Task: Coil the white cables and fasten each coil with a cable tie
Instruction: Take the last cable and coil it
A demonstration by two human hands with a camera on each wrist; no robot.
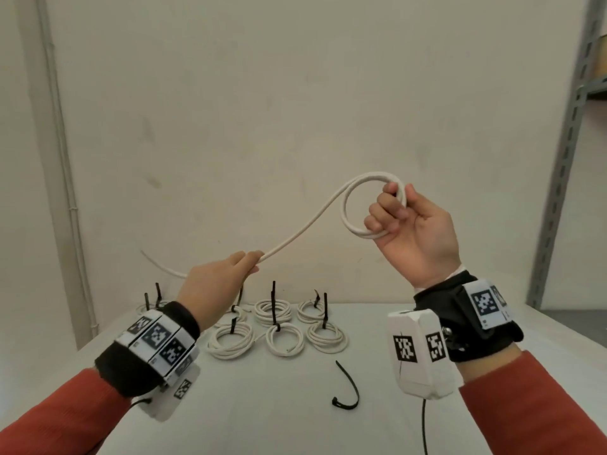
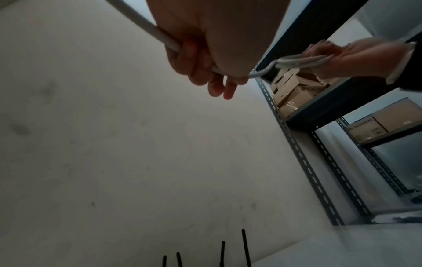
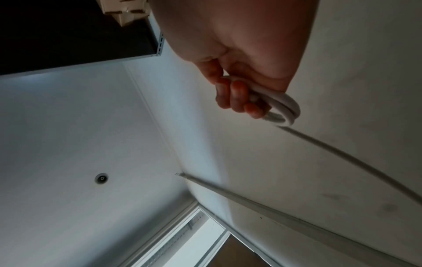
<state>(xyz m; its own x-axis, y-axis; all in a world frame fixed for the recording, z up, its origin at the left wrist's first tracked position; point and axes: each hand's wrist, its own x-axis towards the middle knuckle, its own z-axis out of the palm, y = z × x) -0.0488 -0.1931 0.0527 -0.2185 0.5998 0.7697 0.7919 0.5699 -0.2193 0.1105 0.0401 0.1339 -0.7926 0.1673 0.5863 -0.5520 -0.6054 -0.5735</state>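
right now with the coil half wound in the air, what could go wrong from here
The right hand grips only a couple of loops of the white cable; loosening those fingers may let them spring open. The left hand holds the cable's straight run, so a hard pull could distort the coil. The loose cable tie lies on the table; fetching it needs a free hand.

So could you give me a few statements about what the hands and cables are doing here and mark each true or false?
1. The right hand holds a small coil of white cable. True.
2. The left hand is empty. False: it grips the same cable's straight run.
3. A loose black cable tie lies on the table. True.
4. The finished coils on the table have no ties. False: black ties stick up from them.
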